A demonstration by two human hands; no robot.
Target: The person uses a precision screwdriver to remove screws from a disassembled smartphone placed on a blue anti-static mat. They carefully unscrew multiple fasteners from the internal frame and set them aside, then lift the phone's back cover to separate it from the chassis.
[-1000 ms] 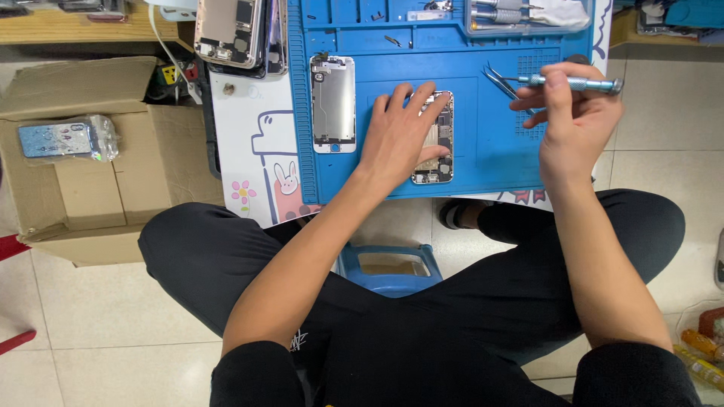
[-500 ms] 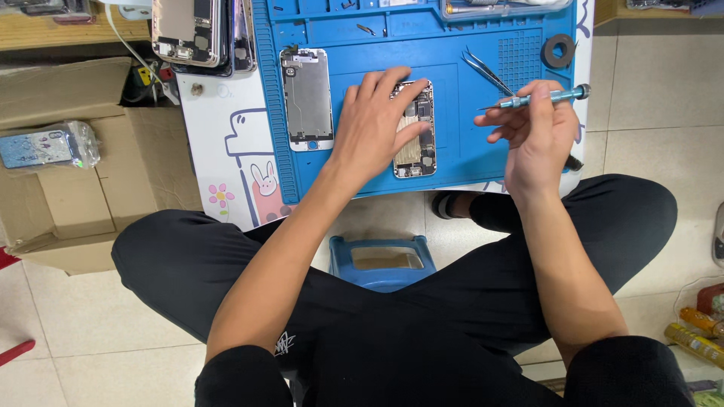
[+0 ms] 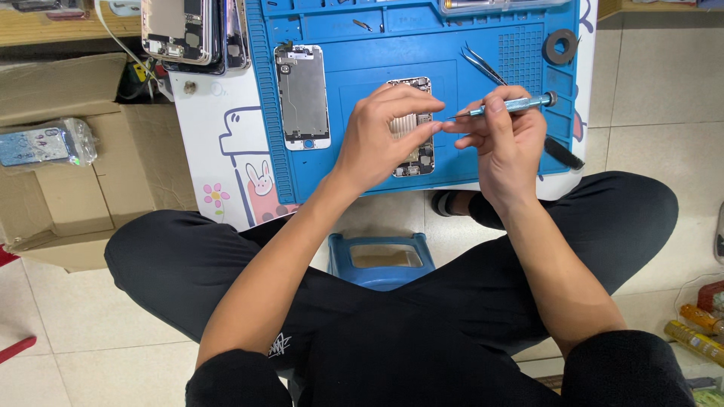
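The right hand [image 3: 507, 143] holds a slim blue precision screwdriver [image 3: 509, 105] pinched between thumb and 2 fingers, its shaft lying nearly level and its tip pointing toward the left hand [image 3: 381, 132]. The left hand hovers over the opened phone body [image 3: 413, 124] at the middle of the blue repair mat [image 3: 362, 181], its thumb and forefinger drawn narrowly together right at the driver's tip; whether they pinch a tiny screw there is too small to tell. Judged from this, the step is fine handling at the tip, so it would go best with both wrists low and steadied near the mat, the driver kept from rolling, and the meeting point kept over the mat so anything dropped lands on it rather than on the floor. On the mat, the detached screen panel [image 3: 303, 94] lies just left of the phone body, metal tweezers [image 3: 483, 64] lie toward the mat's upper right, and a black ring [image 3: 561, 47] sits near its far right corner. A cardboard box [image 3: 68, 196] stands well left of the mat.
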